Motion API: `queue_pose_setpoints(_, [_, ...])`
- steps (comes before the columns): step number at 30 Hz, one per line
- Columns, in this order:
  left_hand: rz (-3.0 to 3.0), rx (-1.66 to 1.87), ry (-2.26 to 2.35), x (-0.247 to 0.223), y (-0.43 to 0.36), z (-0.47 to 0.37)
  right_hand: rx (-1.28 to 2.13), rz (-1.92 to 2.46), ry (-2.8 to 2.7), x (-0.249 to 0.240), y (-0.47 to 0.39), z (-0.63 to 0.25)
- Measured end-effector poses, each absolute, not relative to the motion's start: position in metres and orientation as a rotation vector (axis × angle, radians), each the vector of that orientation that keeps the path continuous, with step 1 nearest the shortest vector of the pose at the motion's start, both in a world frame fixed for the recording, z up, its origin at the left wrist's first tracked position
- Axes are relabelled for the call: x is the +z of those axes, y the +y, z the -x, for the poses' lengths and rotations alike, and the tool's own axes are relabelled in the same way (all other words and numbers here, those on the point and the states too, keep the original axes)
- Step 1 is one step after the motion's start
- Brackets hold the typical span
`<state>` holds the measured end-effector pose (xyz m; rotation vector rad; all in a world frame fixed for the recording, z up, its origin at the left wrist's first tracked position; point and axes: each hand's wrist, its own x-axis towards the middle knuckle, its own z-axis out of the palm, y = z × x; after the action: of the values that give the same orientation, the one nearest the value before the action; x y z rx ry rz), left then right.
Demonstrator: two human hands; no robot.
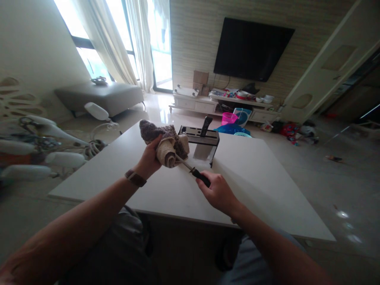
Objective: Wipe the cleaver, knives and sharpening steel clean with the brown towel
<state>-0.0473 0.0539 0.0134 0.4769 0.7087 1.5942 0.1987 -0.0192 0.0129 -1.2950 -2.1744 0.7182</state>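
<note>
My left hand [151, 158] grips a bunched grey and cream cloth [168, 144] above the white table. My right hand [215, 190] is closed round the black handle of a long metal tool [199, 176], whose shaft runs up and left to the cloth. Folds of cloth hide the tool's far end. Just behind the cloth stands a knife block [199, 136] with a slotted top, and one black handle [206, 126] sticks up out of it.
The white table [252, 174] spreads out below both hands. Beyond it are a pink basket [229, 118], a blue bag and a low TV cabinet [204, 106]. At the left, a lamp with several white shades [65, 159] stands near the table's edge.
</note>
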Motion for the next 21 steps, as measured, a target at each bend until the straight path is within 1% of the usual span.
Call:
queue_pose_setpoints(8, [-0.407, 1.412, 0.776, 0.006, 0.041, 0.042, 0.674, 1.337, -2.202, 0.004, -0.019, -0.202])
queue_pose_setpoints(14, [-0.384, 1.414, 0.757, 0.003, 0.044, 0.042, 0.689, 1.351, -2.203, -0.001, -0.019, -0.201])
queue_pose_setpoints(21, [-0.38, 1.408, 0.739, 0.01, 0.042, 0.043, 0.676, 1.331, -2.209, 0.002, -0.021, -0.197])
